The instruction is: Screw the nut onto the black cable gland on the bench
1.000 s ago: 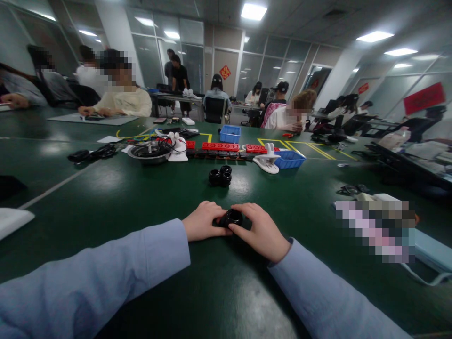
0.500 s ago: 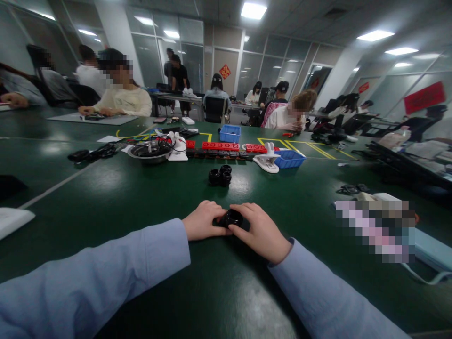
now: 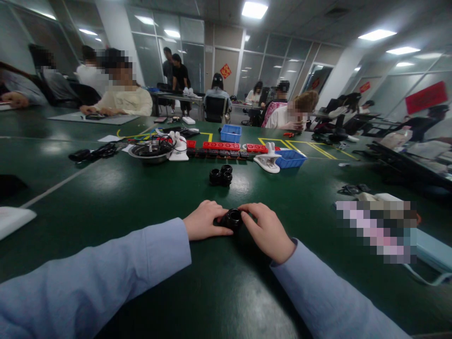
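A glossy black part (image 3: 234, 217) with a round open ring on top sits low at the table, just in front of me. It looks like a tube fitting; its exact kind is unclear. My left hand (image 3: 208, 221) is closed round its left side, with the thumb along the near edge. At the right rim, the fingertips of my right hand (image 3: 265, 228) are close to it or touching, and the fingers are slightly parted rather than wrapped round it. Farther off stands a small cluster of similar black ring parts (image 3: 221, 176).
Beyond lie red blocks (image 3: 221, 145), blue bins (image 3: 230, 133) (image 3: 291, 159), white clip stands (image 3: 178, 147) (image 3: 267, 160) and a metal bowl (image 3: 150, 155) with cables. A light blue case (image 3: 432, 249) is at the right. Co-workers sit across the green table (image 3: 169, 195).
My right hand has loosened from around the black part and drawn slightly right, uncovering more of the ring. My left hand stays on it.
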The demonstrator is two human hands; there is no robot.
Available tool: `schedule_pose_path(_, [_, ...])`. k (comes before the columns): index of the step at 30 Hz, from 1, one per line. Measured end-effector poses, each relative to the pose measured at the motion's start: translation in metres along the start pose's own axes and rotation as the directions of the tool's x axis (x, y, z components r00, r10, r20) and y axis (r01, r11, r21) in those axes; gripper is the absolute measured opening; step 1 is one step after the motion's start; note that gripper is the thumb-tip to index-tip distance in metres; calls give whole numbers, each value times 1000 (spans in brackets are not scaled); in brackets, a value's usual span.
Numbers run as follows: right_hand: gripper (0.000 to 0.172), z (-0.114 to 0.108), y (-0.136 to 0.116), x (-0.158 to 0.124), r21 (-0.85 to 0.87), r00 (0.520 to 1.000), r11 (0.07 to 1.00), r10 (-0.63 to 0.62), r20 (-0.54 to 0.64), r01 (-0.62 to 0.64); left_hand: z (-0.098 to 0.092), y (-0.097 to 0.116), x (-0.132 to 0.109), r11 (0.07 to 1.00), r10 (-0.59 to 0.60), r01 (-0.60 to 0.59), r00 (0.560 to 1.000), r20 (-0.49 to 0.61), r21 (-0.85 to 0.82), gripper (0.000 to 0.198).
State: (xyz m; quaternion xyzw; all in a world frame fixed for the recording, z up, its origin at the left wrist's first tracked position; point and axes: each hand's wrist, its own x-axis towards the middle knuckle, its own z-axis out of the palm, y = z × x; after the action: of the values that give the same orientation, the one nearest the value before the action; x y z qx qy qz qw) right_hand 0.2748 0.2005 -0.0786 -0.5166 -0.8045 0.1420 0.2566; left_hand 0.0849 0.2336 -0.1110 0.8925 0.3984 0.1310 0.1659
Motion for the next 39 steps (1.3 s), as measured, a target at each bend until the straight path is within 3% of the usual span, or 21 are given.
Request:
schedule_pose_path(22, [24, -2, -2, -2, -24, 1000, 1000, -10, 16, 10, 0, 0, -1, 1000, 8, -8, 1000, 1, -11, 33])
schedule_pose_path(31, [24, -6, -8, -4, -120, 999, 992, 27, 24, -24, 0, 0, 0, 1000, 12, -12, 1000, 6, 6, 33])
schedule_pose_path(39, [24, -5, -7, -4, -82, 1000, 997, 7, 10, -7, -1, 1, 0, 1000, 0, 0, 1000, 5, -11, 32])
